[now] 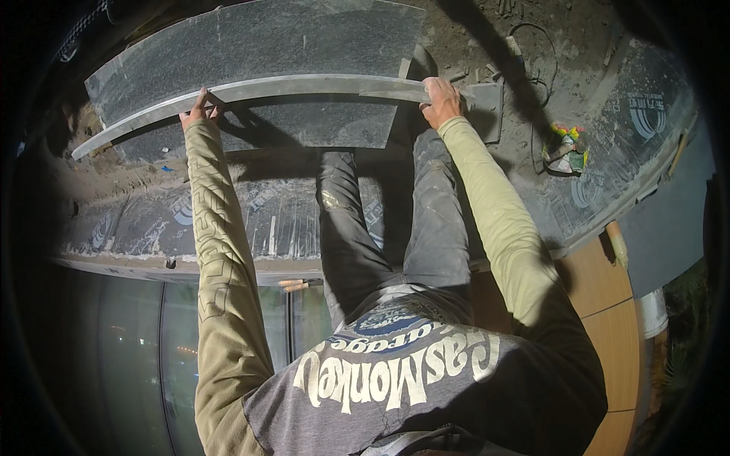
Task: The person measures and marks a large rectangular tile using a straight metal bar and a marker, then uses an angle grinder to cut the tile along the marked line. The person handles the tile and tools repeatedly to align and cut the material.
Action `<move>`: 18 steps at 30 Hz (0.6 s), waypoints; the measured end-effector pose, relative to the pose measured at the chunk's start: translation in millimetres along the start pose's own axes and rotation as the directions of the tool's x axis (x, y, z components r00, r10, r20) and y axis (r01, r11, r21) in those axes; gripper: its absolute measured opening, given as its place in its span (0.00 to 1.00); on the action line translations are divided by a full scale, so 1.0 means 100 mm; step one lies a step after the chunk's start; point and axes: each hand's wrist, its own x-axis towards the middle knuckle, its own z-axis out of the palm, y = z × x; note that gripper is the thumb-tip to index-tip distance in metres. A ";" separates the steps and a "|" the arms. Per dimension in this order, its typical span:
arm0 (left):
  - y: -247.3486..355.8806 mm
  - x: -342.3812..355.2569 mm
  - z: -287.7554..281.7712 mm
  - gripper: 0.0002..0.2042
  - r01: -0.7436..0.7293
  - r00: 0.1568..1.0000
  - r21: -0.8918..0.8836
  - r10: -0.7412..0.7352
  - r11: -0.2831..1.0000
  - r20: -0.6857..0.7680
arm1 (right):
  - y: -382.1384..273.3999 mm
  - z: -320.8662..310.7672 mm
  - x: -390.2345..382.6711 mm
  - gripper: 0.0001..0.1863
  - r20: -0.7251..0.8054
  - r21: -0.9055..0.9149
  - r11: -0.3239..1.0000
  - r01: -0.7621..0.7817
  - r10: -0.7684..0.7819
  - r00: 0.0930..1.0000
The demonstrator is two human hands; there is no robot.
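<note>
A long metal straightedge point(304, 85) runs from left to right across a large dark grey stone slab point(266, 38), looking bowed in this picture. My left hand point(201, 111) grips it left of the middle, the fingers bent over its edge. Near the right end, my right hand point(442, 103) is closed round the bar. Part of the slab shows beyond the bar and part on the near side, where the shadows of my left hand and the bar fall. My legs, in dusty grey trousers, are on the near side of the slab. Whether the bar touches the slab along its length is hard to tell.
A smaller grey slab piece point(488, 112) lies right of my right hand. Beyond it are a dark cable point(549, 45) and a crumpled colourful bag point(566, 157). Film-covered ledge point(152, 224) crosses nearer me, with wooden-handled tools point(295, 285) by its edge. Glass panels point(129, 342) stand lower left.
</note>
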 end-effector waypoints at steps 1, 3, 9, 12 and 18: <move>0.00 0.01 0.00 0.57 0.006 1.000 -0.003 -0.006 1.000 -0.026 | 0.00 -0.01 0.02 0.23 0.006 0.004 1.000 -0.002 0.002 1.000; 0.01 0.02 -0.03 0.57 0.022 0.999 -0.021 -0.023 1.000 -0.030 | 0.00 -0.03 0.07 0.19 0.095 0.069 0.991 -0.115 0.109 0.990; -0.11 -0.10 -0.09 0.58 0.054 0.999 -0.188 -0.054 0.981 0.005 | 0.07 -0.11 0.24 0.11 0.362 0.274 0.865 -0.420 0.311 0.879; -0.07 -0.14 -0.19 0.58 0.010 1.000 -0.214 -0.008 0.977 0.012 | -0.14 -0.03 0.28 0.13 0.361 0.284 0.882 -0.377 0.266 0.894; -0.02 -0.25 -0.10 0.54 0.021 0.996 -0.185 -0.004 0.983 0.091 | -0.36 0.02 0.46 0.14 0.287 0.148 0.961 -0.233 0.184 0.940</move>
